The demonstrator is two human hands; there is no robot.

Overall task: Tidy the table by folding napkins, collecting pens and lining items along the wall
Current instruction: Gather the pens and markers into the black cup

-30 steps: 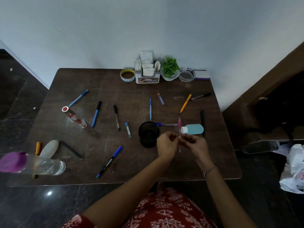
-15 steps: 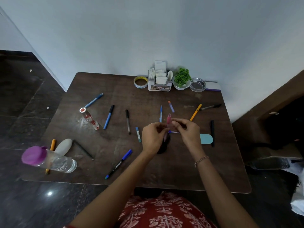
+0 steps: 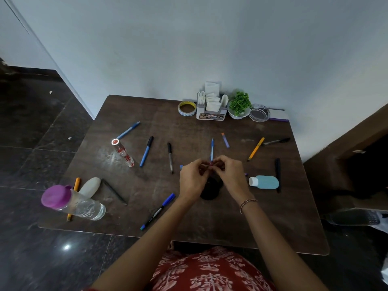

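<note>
Pinching pink pen [image 3: 211,164] between both hands.
Left hand [image 3: 192,179] and right hand [image 3: 230,175] are curling their fingertips together on it, the pen mostly hidden; cup [image 3: 210,194] is sitting directly under the grip, blue pen [image 3: 212,150] is lying just beyond it, bottle [image 3: 265,182] to its right.

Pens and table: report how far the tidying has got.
Done: napkins stand in the holder at the wall, with tape roll, plant and ashtray. In hand: left hand and right hand pinch a pink pen over the black cup. Left: orange pen, blue marker, blue bottle and others lie scattered.
</note>
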